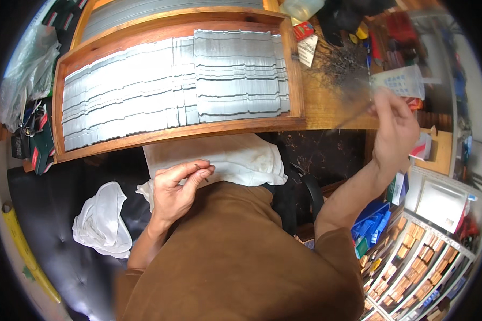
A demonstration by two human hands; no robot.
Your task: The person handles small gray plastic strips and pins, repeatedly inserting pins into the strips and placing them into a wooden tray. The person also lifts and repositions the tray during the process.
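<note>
My left hand (pixel 178 187) is closed in a pinch in front of my chest, over the white cloth (pixel 225 160) on my lap. Between its thumb and forefinger sits a small thin dark piece, of which only the ends show. My right hand (pixel 395 125) is raised over the right end of the wooden desk (pixel 326 104), fingers closed. A thin dark stick (pixel 353 115), smeared by motion, slants down and left from its fingertips. Just beyond those fingers is a translucent plastic cup (pixel 399 81) with blue print; whether they touch it I cannot tell.
A wooden tray (pixel 297 75) packed with rows of thin grey metal strips (pixel 144 85) lies ahead. Dark fine scraps (pixel 348 61) are heaped to its right. A white plastic bag (pixel 103 219) rests on the black seat (pixel 43 208). Shelves with wooden blocks (pixel 412 251) stand at right.
</note>
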